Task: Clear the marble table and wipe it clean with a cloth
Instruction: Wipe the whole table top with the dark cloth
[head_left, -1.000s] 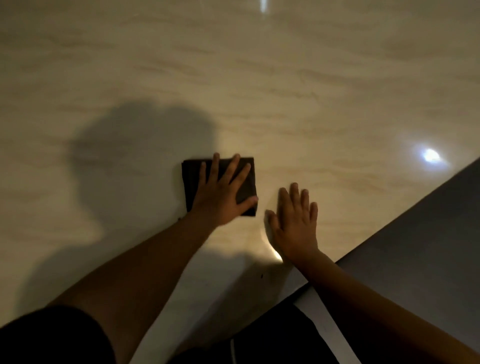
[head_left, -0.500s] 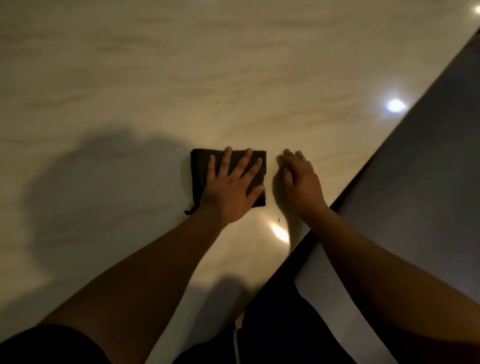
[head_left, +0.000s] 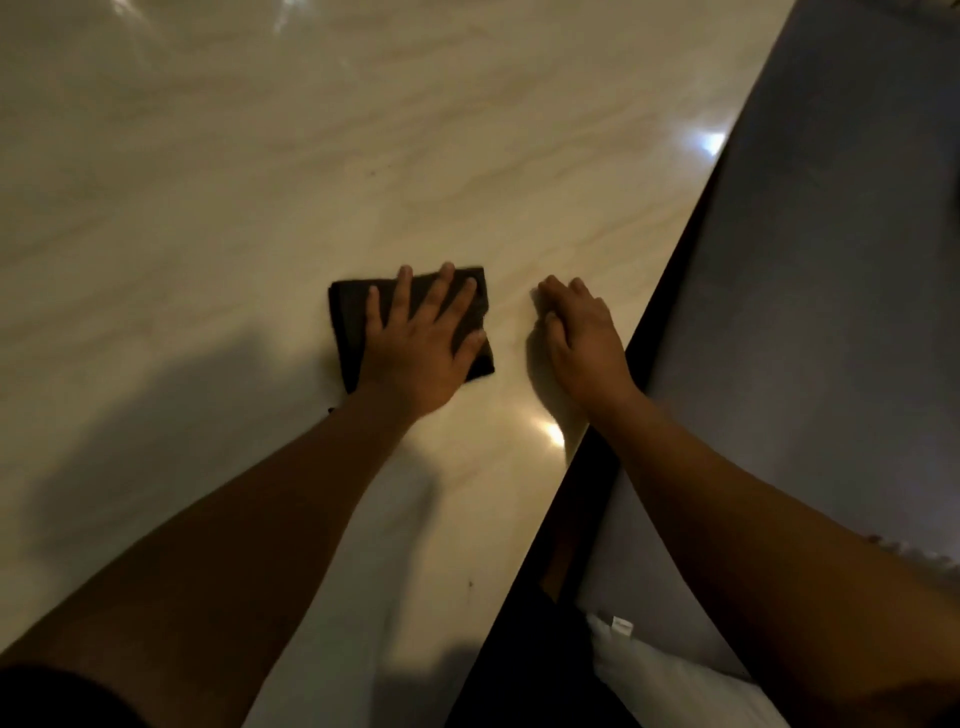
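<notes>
A glossy cream marble table (head_left: 311, 156) fills most of the head view. A folded dark cloth (head_left: 349, 312) lies flat on it near the middle. My left hand (head_left: 421, 343) presses down on the cloth with its fingers spread and straight. My right hand (head_left: 582, 332) rests on the bare marble to the right of the cloth, close to the table's right edge, with its fingers bent at the tips and holding nothing.
The table's dark right edge (head_left: 675, 291) runs diagonally from the upper right to the bottom middle. Beyond it lies grey floor (head_left: 831, 312). A white garment (head_left: 675, 680) shows at the bottom right. Light glares reflect off the marble.
Both hands and the cloth have shifted toward the table's right edge. My right hand went from flat with spread fingers to fingers bent at the tips.
</notes>
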